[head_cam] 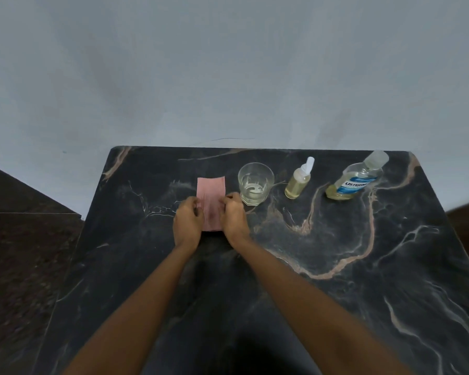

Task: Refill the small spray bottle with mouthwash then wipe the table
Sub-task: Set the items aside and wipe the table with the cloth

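A pink cloth (211,194) lies folded into a narrow strip on the dark marble table (336,266). My left hand (187,223) pinches its left edge and my right hand (234,217) pinches its right edge. To the right stands a small spray bottle (298,182) with yellowish liquid and a white nozzle. Further right stands the Listerine mouthwash bottle (356,180), capped, with a little yellowish liquid at the bottom.
A clear drinking glass (255,184) with a little liquid in it stands right beside my right hand, between the cloth and the spray bottle. A grey wall rises behind the table's far edge. Dark floor lies to the left of the table.
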Action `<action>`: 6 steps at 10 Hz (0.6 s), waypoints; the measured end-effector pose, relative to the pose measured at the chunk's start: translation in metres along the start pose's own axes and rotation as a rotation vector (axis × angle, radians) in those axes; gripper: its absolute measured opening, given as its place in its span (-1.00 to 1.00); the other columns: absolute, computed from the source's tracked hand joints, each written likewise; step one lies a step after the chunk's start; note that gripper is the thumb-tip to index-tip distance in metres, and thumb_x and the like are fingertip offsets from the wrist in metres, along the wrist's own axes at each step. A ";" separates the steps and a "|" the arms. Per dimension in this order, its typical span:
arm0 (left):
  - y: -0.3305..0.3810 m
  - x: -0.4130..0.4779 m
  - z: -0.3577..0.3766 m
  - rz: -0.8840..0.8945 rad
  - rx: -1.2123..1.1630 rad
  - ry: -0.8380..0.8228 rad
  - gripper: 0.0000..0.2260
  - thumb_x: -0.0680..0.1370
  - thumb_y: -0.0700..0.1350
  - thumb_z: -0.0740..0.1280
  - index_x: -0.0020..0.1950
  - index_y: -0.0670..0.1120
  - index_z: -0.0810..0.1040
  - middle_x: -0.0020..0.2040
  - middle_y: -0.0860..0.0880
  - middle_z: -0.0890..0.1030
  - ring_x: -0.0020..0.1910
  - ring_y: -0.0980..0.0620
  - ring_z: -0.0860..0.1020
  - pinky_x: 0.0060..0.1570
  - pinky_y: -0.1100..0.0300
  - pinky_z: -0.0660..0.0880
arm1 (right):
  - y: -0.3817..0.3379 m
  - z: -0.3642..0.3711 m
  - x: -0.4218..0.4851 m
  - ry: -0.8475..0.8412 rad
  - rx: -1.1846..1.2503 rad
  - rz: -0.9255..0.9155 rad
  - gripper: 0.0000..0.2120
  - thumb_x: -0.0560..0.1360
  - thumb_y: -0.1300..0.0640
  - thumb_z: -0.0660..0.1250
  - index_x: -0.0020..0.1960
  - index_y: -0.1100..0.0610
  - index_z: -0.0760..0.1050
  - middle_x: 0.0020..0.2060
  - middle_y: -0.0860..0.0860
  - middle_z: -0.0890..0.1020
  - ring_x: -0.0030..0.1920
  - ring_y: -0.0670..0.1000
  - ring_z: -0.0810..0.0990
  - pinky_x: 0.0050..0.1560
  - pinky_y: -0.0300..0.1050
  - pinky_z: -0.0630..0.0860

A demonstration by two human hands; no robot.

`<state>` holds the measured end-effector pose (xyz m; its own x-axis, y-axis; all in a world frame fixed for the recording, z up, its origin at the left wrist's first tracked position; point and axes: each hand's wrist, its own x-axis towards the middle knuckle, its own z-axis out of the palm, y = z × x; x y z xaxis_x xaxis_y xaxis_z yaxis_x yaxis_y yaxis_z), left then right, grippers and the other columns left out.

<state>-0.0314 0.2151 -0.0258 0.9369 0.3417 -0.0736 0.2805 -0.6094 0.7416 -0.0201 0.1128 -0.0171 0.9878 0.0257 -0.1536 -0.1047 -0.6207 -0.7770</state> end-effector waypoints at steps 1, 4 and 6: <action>0.002 0.017 0.004 0.026 0.004 -0.004 -0.78 0.53 -0.29 0.20 0.15 -0.23 0.50 0.08 -0.21 0.56 0.00 -0.13 0.56 -0.04 0.09 0.50 | -0.007 0.006 0.016 -0.003 -0.077 0.013 -0.79 0.53 0.35 0.10 0.14 0.33 0.38 0.13 0.27 0.44 0.07 0.25 0.47 0.09 0.13 0.46; -0.002 0.035 0.014 0.021 0.029 -0.026 -0.75 0.55 -0.27 0.16 0.19 -0.23 0.48 0.14 -0.22 0.53 0.06 -0.16 0.54 0.01 0.09 0.45 | -0.005 0.014 0.030 -0.064 -0.349 0.005 -0.74 0.51 0.40 0.12 0.19 0.35 0.34 0.20 0.26 0.35 0.13 0.23 0.41 0.11 0.05 0.46; -0.001 0.027 0.011 0.072 0.030 -0.017 -0.78 0.54 -0.28 0.17 0.14 -0.25 0.50 0.10 -0.21 0.54 0.02 -0.11 0.53 -0.06 0.19 0.42 | -0.005 0.015 0.029 -0.074 -0.394 0.041 -0.65 0.51 0.41 0.15 0.29 0.30 0.27 0.28 0.22 0.30 0.22 0.21 0.38 0.14 0.01 0.47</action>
<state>-0.0046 0.2174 -0.0360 0.9583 0.2841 -0.0317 0.2178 -0.6534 0.7250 0.0071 0.1288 -0.0267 0.9712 0.0419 -0.2347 -0.0778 -0.8747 -0.4783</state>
